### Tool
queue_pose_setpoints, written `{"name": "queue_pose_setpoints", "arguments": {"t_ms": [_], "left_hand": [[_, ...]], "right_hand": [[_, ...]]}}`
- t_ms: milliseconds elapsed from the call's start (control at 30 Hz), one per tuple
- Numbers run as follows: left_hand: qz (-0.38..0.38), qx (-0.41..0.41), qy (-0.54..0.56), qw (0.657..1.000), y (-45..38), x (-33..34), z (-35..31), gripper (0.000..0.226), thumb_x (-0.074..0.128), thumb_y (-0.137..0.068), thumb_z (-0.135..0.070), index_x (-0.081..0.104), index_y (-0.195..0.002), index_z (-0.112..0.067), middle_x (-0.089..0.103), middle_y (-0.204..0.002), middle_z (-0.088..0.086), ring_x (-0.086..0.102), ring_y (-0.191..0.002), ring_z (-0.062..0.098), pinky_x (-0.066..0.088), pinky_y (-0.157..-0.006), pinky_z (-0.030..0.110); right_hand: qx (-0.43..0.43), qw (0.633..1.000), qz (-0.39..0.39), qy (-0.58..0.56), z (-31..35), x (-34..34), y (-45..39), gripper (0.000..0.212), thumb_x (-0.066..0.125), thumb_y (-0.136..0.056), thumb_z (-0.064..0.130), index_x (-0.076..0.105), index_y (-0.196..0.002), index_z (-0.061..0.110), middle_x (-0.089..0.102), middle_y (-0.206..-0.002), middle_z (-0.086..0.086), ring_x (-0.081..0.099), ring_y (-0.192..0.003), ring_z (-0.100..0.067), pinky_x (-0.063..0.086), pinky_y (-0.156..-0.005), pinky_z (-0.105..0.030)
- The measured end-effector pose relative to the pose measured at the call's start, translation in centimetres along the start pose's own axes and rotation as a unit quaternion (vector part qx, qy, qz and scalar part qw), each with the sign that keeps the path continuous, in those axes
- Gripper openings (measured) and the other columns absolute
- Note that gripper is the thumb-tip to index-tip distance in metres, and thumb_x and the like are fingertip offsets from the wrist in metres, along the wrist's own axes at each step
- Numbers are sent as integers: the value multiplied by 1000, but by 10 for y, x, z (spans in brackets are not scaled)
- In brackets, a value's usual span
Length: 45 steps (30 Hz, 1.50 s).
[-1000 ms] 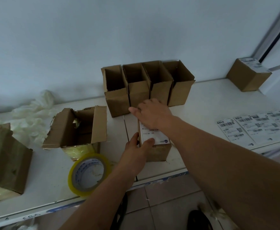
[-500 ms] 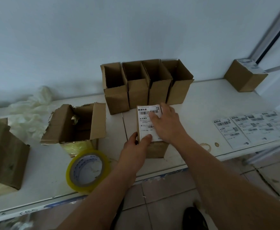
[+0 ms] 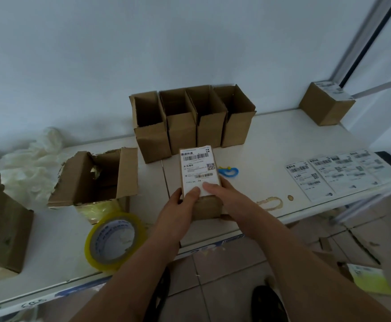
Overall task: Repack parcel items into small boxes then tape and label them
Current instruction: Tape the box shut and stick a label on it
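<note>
— Near the table's (image 3: 282, 140) front edge, what are you holding?

— My left hand (image 3: 178, 212) and right hand (image 3: 227, 196) clasp a small sealed box (image 3: 209, 206) from either side, both thumbs pressing the near end of its shipping label (image 3: 199, 169).

— Room around it?

— Bare tabletop to the right, up to the blue cutter (image 3: 229, 171) and the sheet of labels (image 3: 336, 170) at the right edge. To the left, the tape roll (image 3: 114, 240) lies at the front edge beside the torn open carton (image 3: 97, 180).

— Behind?

— Four open small boxes (image 3: 190, 122) stand in a row just beyond it, touching side by side; another labelled box (image 3: 325, 103) sits in the far right corner.
</note>
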<state>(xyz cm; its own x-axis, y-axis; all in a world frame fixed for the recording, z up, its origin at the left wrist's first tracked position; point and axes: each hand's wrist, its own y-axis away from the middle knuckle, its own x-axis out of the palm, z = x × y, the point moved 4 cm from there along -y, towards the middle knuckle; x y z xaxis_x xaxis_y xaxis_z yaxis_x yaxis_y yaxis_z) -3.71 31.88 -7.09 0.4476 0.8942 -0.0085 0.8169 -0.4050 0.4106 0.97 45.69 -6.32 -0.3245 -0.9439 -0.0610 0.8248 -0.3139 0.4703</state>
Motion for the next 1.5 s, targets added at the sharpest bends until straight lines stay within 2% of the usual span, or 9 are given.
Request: {"name": "queue_pose_setpoints", "arguments": {"t_ms": [67,133,267,467,733,867,1100,1300,1500], "left_hand": [[17,9,19,1000,4,0,-1,44,57,-90,-57,52,-129,-38,62,-122,-7,60,-110,13,52,-98,40],[32,39,-10,999,8,3,-5,62,61,-80,-67,47,-134,-41,59,-124,-11,58,-111,11,51,-97,38],[3,154,-227,962,19,15,-12,67,65,-83,-57,38,-142,-39,53,-126,-14,56,-103,4,48,-80,20],[-52,249,-350,901,28,45,-43,64,56,-90,-53,37,-146,-30,53,-129,-8,53,-104,8,48,-82,25],[-28,312,-332,890,-11,145,-106,56,59,-91,-48,43,-141,-27,55,-123,-9,54,-98,7,42,-72,20],[-16,340,-326,882,-45,202,-125,56,57,-92,-50,43,-141,-26,54,-119,-8,56,-92,8,50,-78,29],[11,340,-309,888,-123,300,-142,50,58,-92,-45,48,-135,-23,56,-117,-5,60,-92,10,44,-75,26],[26,335,-291,896,-186,359,-132,42,58,-91,-42,52,-129,-25,58,-114,-5,61,-95,14,43,-74,23],[17,330,-316,890,-242,383,-112,43,58,-91,-45,53,-127,-22,58,-116,-2,60,-97,16,48,-78,28]], "right_hand": [[-4,1000,13,-3,0,-1,8,46,60,-90,51,37,-130,53,56,-113,19,56,-104,-7,48,-85,-31],[-3,1000,8,-13,1,-5,16,51,60,-88,54,35,-132,55,55,-120,15,53,-112,-13,48,-96,-42],[-38,995,-49,-72,8,-19,30,50,61,-88,50,46,-134,40,64,-120,7,60,-108,-16,50,-99,-46],[-47,988,-82,-123,17,-53,47,47,62,-84,57,53,-124,33,66,-116,2,61,-109,-20,50,-99,-44],[-79,975,-147,-148,64,-160,38,65,69,-61,72,63,-115,35,71,-112,4,64,-108,-18,53,-95,-40],[-78,968,-179,-159,78,-218,20,51,68,-72,67,66,-110,32,73,-107,2,66,-105,-20,53,-95,-41],[-76,955,-226,-178,94,-315,-28,32,69,-80,57,63,-97,31,73,-100,3,69,-96,-18,52,-96,-40],[-74,948,-254,-175,84,-379,-88,40,72,-77,56,59,-105,32,72,-103,3,68,-97,-18,53,-95,-42],[-69,943,-261,-194,67,-404,-140,32,74,-79,51,52,-92,32,69,-106,-1,65,-101,-21,52,-96,-45]]}}
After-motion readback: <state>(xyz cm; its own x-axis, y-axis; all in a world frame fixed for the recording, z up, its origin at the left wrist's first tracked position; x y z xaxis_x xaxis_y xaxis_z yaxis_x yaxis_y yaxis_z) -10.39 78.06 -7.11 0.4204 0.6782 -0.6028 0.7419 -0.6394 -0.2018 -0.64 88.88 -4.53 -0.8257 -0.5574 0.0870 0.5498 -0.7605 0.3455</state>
